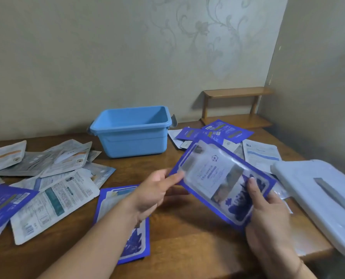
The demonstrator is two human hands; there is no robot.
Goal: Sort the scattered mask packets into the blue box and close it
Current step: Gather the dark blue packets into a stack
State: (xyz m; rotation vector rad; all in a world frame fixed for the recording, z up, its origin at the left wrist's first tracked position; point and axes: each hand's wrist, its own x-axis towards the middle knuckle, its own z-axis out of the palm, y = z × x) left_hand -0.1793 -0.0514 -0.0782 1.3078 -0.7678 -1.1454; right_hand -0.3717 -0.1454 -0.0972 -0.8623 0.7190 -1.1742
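Both forearms reach forward over the worktop (183, 234). The left hand (153, 193) pinches the near-left edge of a blue-bordered packet (217, 178), thumb on top; the right hand (268, 214) grips its near-right corner, thumb pressed on the face. The packet is tilted, raised between the hands. The open box (131, 130) stands beyond the left hand; the lid (324, 200) lies right of the right hand. Loose packets (55, 200) lie left of the hands.

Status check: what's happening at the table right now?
Left hand and right hand hold blue-bordered mask packet. Open blue plastic box looks empty. Path clear.
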